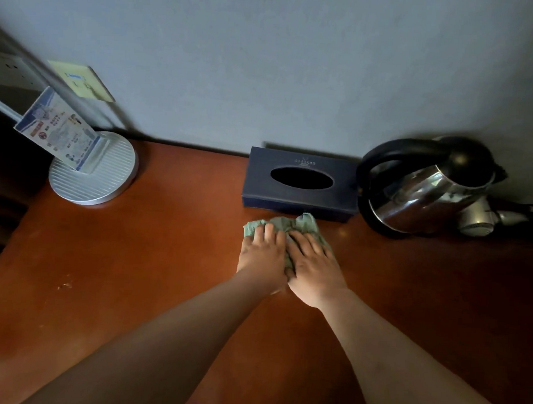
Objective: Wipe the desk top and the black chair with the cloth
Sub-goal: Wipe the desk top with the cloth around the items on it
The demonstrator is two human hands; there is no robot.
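Green cloth (291, 225) is pressed flat on the reddish-brown desk (136, 273) toward its back edge, just in front of a dark blue tissue box (300, 185). It is covered by the left hand (262, 256) and right hand (312, 268), side by side, fingers straight and slightly spread (palms down). A steel kettle (426, 189) is seen near the back right corner, a ribbed round lamp base (94, 173) at the back left.

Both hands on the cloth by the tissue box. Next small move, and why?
Probably sweep the green cloth leftward across the bare desk top. Both hands, left hand and right hand, press it flat right against the tissue box, which blocks going forward, and the kettle crowds the right.
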